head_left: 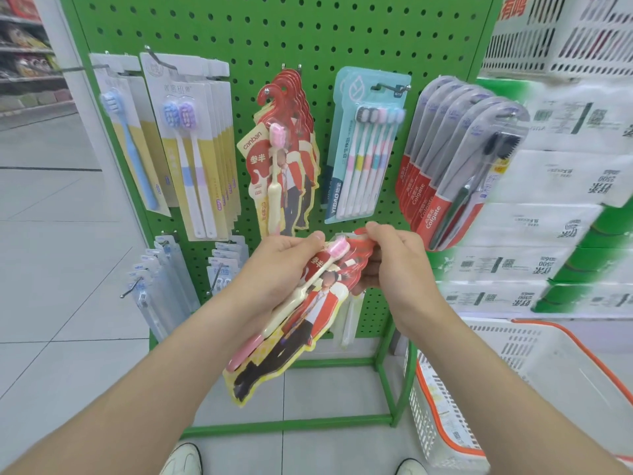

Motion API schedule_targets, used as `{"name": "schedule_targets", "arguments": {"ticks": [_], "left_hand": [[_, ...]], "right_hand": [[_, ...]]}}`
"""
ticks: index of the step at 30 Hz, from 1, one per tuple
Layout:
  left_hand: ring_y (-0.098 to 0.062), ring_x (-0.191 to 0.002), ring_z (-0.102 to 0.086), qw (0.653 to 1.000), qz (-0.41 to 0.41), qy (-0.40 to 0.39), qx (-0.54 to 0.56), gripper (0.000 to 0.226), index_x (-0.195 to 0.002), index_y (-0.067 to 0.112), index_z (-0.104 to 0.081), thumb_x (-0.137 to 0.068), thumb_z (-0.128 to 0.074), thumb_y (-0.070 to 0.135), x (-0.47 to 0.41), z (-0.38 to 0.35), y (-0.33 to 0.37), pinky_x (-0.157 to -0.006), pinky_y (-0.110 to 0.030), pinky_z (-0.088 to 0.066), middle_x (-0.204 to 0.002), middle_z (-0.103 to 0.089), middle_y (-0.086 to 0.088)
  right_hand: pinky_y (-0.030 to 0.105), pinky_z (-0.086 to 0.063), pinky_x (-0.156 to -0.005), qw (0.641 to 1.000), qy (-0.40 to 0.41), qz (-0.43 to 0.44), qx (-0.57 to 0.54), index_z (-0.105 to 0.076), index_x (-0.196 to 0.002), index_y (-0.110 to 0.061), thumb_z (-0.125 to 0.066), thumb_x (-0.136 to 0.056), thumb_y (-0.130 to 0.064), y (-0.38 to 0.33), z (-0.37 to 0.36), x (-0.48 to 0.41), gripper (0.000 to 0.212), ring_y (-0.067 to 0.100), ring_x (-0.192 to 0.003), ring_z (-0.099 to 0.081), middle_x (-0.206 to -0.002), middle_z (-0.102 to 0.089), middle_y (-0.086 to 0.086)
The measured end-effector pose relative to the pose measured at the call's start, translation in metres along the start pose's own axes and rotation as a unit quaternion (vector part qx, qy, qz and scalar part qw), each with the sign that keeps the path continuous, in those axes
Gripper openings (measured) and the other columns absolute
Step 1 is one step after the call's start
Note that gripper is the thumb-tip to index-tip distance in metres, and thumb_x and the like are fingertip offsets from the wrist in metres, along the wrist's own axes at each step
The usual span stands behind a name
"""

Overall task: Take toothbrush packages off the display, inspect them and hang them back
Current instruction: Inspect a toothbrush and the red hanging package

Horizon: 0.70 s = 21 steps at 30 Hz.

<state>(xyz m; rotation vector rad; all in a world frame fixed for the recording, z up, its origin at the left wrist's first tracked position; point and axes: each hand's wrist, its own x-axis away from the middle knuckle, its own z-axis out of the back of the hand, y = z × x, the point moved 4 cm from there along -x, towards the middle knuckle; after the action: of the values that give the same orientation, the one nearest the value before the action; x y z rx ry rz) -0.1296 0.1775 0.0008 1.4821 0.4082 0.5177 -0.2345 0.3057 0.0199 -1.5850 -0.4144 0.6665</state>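
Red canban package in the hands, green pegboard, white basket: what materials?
Red canban package: printed card, glossy, probably under a clear plastic blister, judging by the sheen across its front. Green pegboard: likely painted sheet metal, satin finish; evenly punched holes and thin flat edges. White basket: moulded plastic, matte; lattice wall with an orange rim.

Head-worn wide-angle view, facing forward and down, close to pegboard display (342, 36)
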Motion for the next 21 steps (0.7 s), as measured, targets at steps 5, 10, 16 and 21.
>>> {"name": "schedule_targets", "arguments": {"ticks": [5,10,16,21], "left_hand": [[-0.023,-0.05,-0.052,1.0,-0.017,0.015,0.018,0.055,-0.068,0.01,-0.073,-0.11,-0.055,0.041,0.0,0.0,0.002,-0.054,-0.018,-0.05,-0.066,-0.072,-0.014],[-0.031,-0.065,-0.045,0.992,-0.106,0.068,0.004,0.082,-0.094,-0.018,-0.059,-0.098,-0.063,0.064,-0.001,0.01,0.003,-0.073,-0.041,-0.045,-0.079,-0.054,-0.043],[-0.026,-0.068,-0.047,0.986,-0.129,0.046,-0.095,0.077,-0.092,-0.014,-0.056,-0.097,-0.056,0.063,-0.002,0.01,0.012,-0.07,-0.035,-0.052,-0.078,-0.056,-0.036],[-0.023,-0.062,-0.036,0.98,-0.111,0.011,-0.164,0.034,-0.08,-0.008,-0.057,-0.103,-0.06,0.018,0.003,0.003,0.013,-0.058,-0.028,-0.043,-0.067,-0.033,-0.013]], "right_hand": [[0.035,-0.051,-0.052,1.0,-0.002,-0.001,-0.006,-0.068,-0.092,0.019,-0.047,-0.113,-0.036,0.002,-0.003,0.001,0.063,0.028,-0.052,-0.061,-0.071,-0.07,0.031],[0.038,-0.058,-0.06,0.996,-0.039,0.024,0.079,-0.08,-0.085,-0.009,-0.072,-0.099,-0.038,-0.003,-0.003,0.005,0.033,0.019,-0.057,-0.065,-0.065,-0.073,0.006],[0.021,-0.05,-0.054,0.998,-0.033,-0.003,0.053,-0.075,-0.084,-0.009,-0.063,-0.103,-0.017,0.0,0.001,0.002,0.024,0.012,-0.056,-0.063,-0.068,-0.073,0.005],[0.018,-0.045,-0.06,0.999,-0.015,-0.003,0.045,-0.064,-0.078,-0.015,-0.056,-0.105,-0.019,-0.001,0.002,0.0,0.029,0.009,-0.064,-0.056,-0.071,-0.063,-0.004]]}}
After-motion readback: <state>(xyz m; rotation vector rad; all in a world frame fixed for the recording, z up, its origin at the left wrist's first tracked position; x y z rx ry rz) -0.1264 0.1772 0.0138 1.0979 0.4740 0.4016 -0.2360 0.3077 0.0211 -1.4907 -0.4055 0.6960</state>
